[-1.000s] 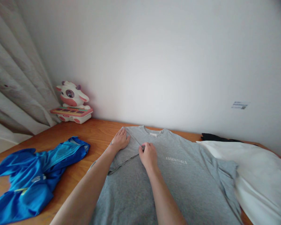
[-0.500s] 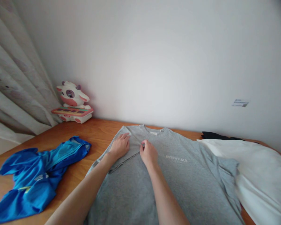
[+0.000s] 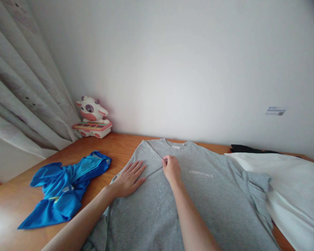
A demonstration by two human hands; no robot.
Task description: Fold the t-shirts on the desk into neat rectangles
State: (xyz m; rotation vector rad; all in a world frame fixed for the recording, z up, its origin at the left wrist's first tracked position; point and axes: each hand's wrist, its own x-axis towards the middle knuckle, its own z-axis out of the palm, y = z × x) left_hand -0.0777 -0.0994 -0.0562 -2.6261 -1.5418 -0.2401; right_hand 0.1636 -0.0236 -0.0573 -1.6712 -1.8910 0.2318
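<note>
Seen through my remote head camera, a person's left hand (image 3: 128,178) and right hand (image 3: 173,169) are bare, with slender fingers and narrow wrists. The left forearm (image 3: 85,218) and right forearm (image 3: 192,216), also bare, broaden smoothly toward the elbows; fingernail detail is too small to tell.

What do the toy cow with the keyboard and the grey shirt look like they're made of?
Toy cow: probably hard plastic, fairly smooth, judging by its rounded, moulded-looking shapes.
Grey shirt: soft, matte knit, likely cotton or a blend, going by its flecked surface and soft creases.
</note>
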